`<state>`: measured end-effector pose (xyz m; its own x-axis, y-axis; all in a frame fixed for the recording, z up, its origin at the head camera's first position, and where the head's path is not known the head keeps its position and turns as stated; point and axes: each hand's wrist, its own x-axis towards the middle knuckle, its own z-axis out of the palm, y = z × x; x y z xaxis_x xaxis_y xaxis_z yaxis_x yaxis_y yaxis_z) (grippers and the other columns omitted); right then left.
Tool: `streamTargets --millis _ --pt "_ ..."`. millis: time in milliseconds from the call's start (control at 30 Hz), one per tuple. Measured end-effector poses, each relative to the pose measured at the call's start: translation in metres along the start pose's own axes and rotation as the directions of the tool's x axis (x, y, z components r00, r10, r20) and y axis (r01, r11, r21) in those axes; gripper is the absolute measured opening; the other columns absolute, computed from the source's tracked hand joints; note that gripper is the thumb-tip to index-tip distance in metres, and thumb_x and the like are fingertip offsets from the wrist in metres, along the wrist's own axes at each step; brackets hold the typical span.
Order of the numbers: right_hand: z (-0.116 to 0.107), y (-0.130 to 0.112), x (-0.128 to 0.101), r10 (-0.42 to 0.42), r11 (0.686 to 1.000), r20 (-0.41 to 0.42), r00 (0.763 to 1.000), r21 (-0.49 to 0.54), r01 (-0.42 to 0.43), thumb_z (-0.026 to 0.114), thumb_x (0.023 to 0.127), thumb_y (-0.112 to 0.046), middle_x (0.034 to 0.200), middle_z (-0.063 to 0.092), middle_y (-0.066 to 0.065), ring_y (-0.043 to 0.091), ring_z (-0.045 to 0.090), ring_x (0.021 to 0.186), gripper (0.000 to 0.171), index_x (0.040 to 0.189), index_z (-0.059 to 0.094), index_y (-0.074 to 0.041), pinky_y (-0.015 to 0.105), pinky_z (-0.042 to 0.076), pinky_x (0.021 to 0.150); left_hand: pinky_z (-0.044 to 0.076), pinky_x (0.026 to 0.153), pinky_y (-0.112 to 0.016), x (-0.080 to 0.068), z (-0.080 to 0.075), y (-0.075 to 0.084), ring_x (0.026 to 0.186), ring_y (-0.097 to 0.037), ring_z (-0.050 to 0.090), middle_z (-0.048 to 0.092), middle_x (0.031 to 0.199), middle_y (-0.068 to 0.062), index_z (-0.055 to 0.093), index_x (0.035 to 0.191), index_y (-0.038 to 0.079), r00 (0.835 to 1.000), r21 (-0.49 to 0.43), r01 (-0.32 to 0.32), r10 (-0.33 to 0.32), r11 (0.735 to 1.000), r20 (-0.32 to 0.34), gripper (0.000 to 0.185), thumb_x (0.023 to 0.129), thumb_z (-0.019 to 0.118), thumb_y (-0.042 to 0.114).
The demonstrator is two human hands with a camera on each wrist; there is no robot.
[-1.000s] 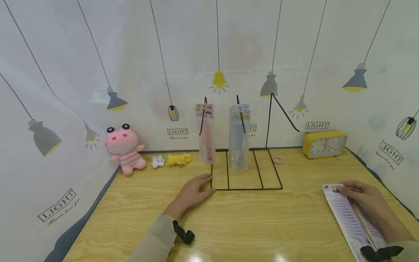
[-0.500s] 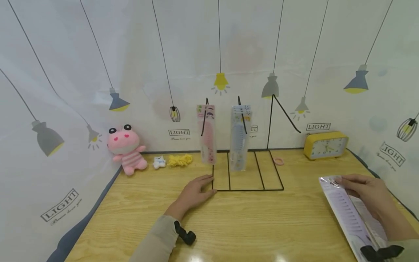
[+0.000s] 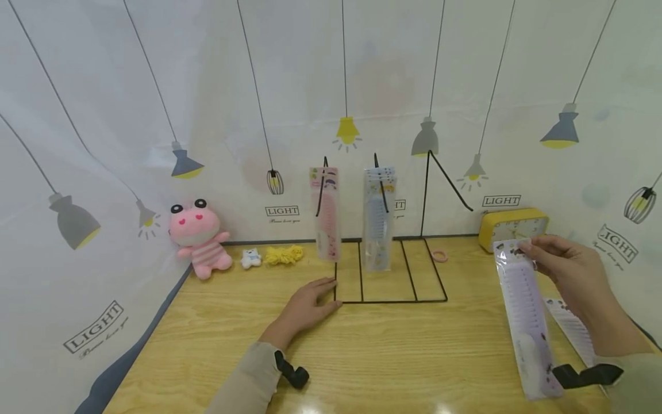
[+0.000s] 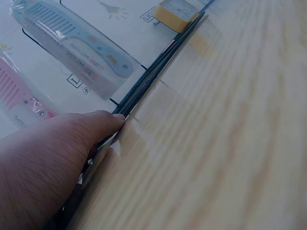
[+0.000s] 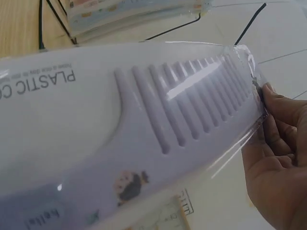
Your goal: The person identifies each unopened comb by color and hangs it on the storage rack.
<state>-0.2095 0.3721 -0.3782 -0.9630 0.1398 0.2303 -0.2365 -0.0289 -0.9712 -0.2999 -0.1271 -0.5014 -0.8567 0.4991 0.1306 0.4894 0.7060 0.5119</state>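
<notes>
1. The right hand (image 3: 574, 270) pinches the top edge of a lilac plastic comb in a clear printed sleeve (image 3: 524, 313), lifted off the wooden table (image 3: 403, 356) so that it hangs tooth-end up, likely so the top of the sleeve stays free.
2. In the right wrist view the sleeve reads "PLASTIC CO…", cut off at the frame edge, beside a small cartoon figure.
3. Below that hand another packaged comb (image 3: 571, 325) lies flat on the table.
4. The left hand (image 3: 305, 307) rests with straight fingers on the near-left corner of a black wire display stand (image 3: 388, 299), seemingly steadying it.
5. Beyond the left fingertips a pink packaged comb (image 3: 326, 213) and a blue packaged comb (image 3: 379, 218) hang from the stand's hooks.
6. The backdrop shows "LIGHT" (image 3: 281, 210) several times.
</notes>
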Motion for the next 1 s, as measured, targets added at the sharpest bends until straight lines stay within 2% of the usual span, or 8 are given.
streamTargets --millis 167,300,467,667,1000 --pt "0.027 -0.018 0.01 -0.15 0.976 0.084 0.985 0.174 0.134 0.062 0.096 0.006 0.098 0.071 0.002 0.011 0.067 0.087 0.013 0.107 0.07 0.005 0.02 0.057 0.072 0.032 0.118 -0.049 0.0 0.0 -0.002 0.145 -0.027 0.037 0.042 0.156 -0.001 0.048 0.152 0.018 1.0 0.001 0.0 0.0 1.0 -0.009 0.062 0.099 0.06 0.049" --pt "0.047 -0.028 0.015 -0.236 0.949 0.145 0.961 0.249 0.195 0.056 0.097 0.013 0.099 0.073 0.005 0.013 0.07 0.09 0.016 0.106 0.068 0.007 0.021 0.058 0.076 0.031 0.118 -0.048 -0.002 0.001 -0.004 0.145 -0.026 0.037 0.041 0.157 0.0 0.047 0.152 0.019 1.0 -0.004 0.011 -0.011 1.0 -0.001 0.063 0.099 0.059 0.05" --pt "0.068 -0.037 0.022 -0.286 0.928 0.163 0.944 0.293 0.23 0.056 0.096 0.013 0.1 0.074 0.007 0.015 0.07 0.093 0.017 0.107 0.068 0.007 0.023 0.059 0.08 0.031 0.118 -0.049 -0.003 0.002 -0.005 0.145 -0.026 0.037 0.042 0.157 0.001 0.047 0.152 0.02 1.0 -0.012 0.011 -0.011 1.0 -0.006 0.063 0.099 0.059 0.051" --pt "0.084 -0.039 0.029 -0.34 0.895 0.148 0.929 0.355 0.271 0.056 0.096 0.015 0.099 0.072 0.009 0.016 0.07 0.09 0.015 0.104 0.067 0.009 0.023 0.059 0.078 0.032 0.118 -0.05 -0.002 0.002 -0.005 0.145 -0.026 0.037 0.042 0.157 0.001 0.048 0.152 0.02 1.0 -0.023 0.011 -0.011 1.0 -0.004 0.063 0.099 0.059 0.052" --pt "0.09 -0.034 0.039 -0.327 0.902 0.103 0.94 0.332 0.277 0.06 0.095 0.011 0.097 0.073 0.008 0.016 0.07 0.089 0.011 0.104 0.067 0.009 0.023 0.059 0.079 0.032 0.118 -0.049 0.0 0.004 -0.004 0.145 -0.025 0.036 0.041 0.157 0.002 0.047 0.152 0.021 1.0 -0.009 0.007 -0.007 1.0 -0.003 0.063 0.099 0.058 0.053"
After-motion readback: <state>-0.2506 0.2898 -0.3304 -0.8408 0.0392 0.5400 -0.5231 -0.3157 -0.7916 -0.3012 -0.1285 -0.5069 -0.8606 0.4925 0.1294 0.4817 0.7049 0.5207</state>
